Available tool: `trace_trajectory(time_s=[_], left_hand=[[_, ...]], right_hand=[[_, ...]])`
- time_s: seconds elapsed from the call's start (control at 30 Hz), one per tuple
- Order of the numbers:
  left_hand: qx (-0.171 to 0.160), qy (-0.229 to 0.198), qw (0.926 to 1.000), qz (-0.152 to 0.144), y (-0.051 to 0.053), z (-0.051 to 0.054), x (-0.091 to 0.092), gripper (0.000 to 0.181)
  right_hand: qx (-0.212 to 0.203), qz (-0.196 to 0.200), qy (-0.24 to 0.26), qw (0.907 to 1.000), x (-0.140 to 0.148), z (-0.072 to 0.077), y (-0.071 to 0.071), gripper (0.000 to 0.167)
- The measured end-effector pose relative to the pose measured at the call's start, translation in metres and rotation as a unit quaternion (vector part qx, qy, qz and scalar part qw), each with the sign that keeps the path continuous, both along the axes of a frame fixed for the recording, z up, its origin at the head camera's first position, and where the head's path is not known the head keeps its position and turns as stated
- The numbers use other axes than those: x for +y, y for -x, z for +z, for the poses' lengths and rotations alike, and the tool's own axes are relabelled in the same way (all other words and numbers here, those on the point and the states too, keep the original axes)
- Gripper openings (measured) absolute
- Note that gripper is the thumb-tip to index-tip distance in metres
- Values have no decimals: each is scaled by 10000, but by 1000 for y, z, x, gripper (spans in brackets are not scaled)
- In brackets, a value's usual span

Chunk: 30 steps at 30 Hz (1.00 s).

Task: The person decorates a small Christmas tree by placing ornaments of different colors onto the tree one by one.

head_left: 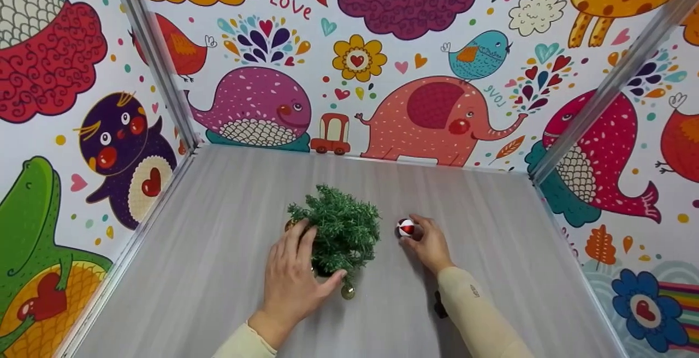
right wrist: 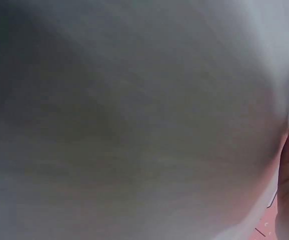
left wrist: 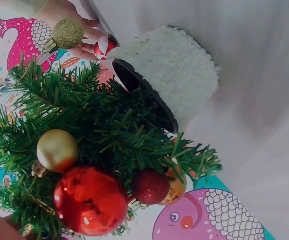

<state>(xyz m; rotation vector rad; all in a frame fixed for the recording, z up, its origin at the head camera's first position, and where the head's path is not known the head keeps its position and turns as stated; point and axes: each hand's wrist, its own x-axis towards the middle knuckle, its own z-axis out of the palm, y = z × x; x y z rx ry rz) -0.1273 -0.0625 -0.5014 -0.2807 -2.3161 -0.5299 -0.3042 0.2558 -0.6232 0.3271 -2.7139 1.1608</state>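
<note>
A small green Christmas tree [head_left: 347,219] stands mid-table. My left hand [head_left: 292,276] holds it from the near left, fingers along its left side and thumb towards the front. The left wrist view shows its white, rough-textured pot [left wrist: 174,75] with a dark rim. On its branches hang a shiny red ball [left wrist: 92,200], a matte gold ball [left wrist: 57,150], a dark red ball [left wrist: 151,186] and a glittery gold ball [left wrist: 68,34]. To the right of the tree and apart from it, my right hand [head_left: 433,244] pinches a red-and-white Christmas ball [head_left: 405,227] between thumb and fingers.
The grey wood-grain table [head_left: 229,200] is bounded by walls printed with cartoon animals [head_left: 431,123]. Metal strips [head_left: 164,69] run along the corners. A small black object [head_left: 440,306] shows beside the right sleeve, partly hidden. Most of the right wrist view is blurred grey.
</note>
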Motion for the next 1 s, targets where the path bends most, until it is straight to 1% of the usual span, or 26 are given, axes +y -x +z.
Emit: trace_trajectory(time_s=[0.2,0.37,0.47,0.57,0.7,0.83,1.0], left_hand=[[-41,-16,10000,-32,1,2,1,90],[-42,-44,9999,-103,1,1,-2,90],[-100,-58,9998,-167,2,1,-5,89],[-190,-94,9994,-276,3,1,-8,88],[-224,-138,9987,-433,5,1,-14,89],[-225,-97,9981,-567,7,1,-19,89],[-303,-40,9969,-725,10,2,-26,89]], right_hand=[[144,59,-211,9997,0,1,0,57],[78,72,-217,9997,-1,1,0,55],[72,84,-241,9996,-1,1,1,53],[14,80,-292,9995,-2,3,1,53],[-74,60,-352,9993,-2,6,1,54],[11,51,-431,9991,-3,6,1,55],[31,40,-548,9985,-4,7,1,53]])
